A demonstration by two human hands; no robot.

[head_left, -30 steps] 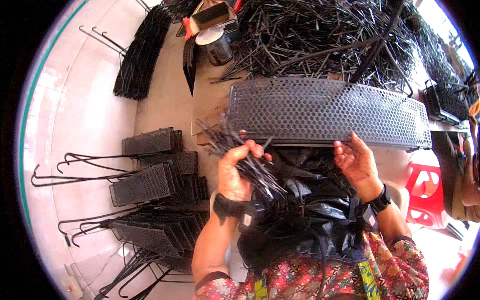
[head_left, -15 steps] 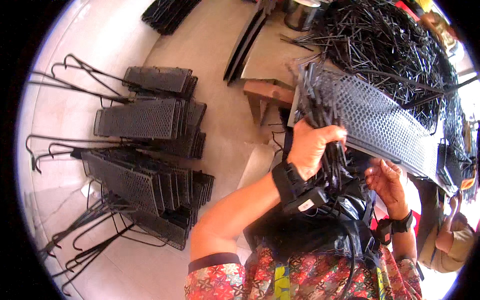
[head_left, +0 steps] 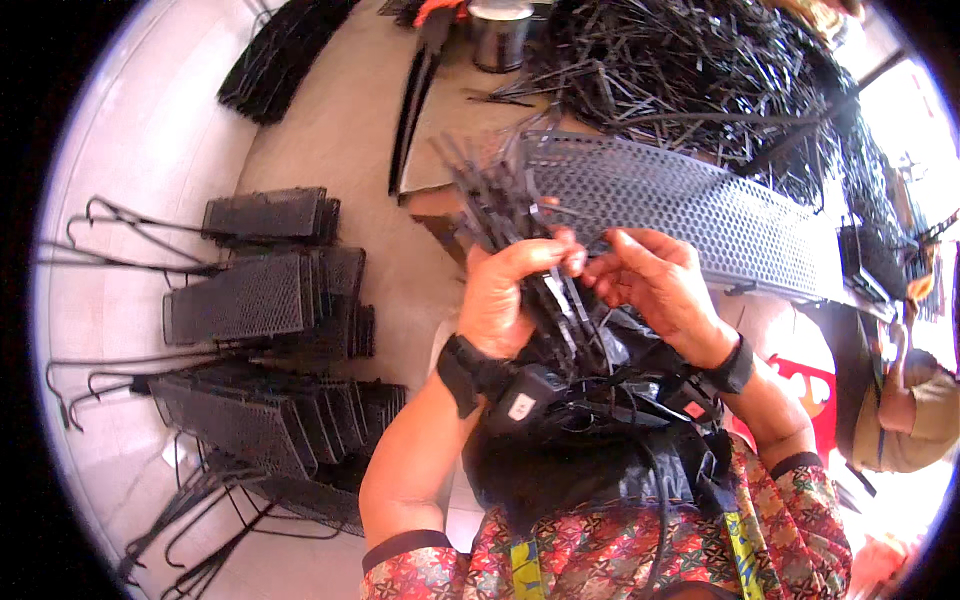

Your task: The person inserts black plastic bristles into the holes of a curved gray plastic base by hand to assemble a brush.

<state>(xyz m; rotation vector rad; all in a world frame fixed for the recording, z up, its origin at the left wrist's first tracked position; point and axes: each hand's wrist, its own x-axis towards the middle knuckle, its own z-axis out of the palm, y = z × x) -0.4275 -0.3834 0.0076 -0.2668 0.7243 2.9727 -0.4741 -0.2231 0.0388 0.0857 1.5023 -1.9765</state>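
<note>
My left hand (head_left: 503,300) is closed round a loose bundle of thin, flat black strips (head_left: 512,205). The strips fan out above the fist and hang below it over my black apron (head_left: 560,455). Close beside the bundle, my right hand (head_left: 668,290) has its thumb and fingers pinched together; what lies between the fingertips is too small to make out. Just beyond both hands stretches a grey perforated metal panel (head_left: 690,205), slanting along the edge of the work table.
A large heap of black strips (head_left: 690,70) covers the far table, beside a metal can (head_left: 499,35). On the floor at left stand several black perforated racks (head_left: 245,295) with long hooked rods. Another person (head_left: 910,400) is at the right.
My left hand has come left with the bundle. My right hand has moved up and left, from apart to right beside the strips. The view has shifted too.
</note>
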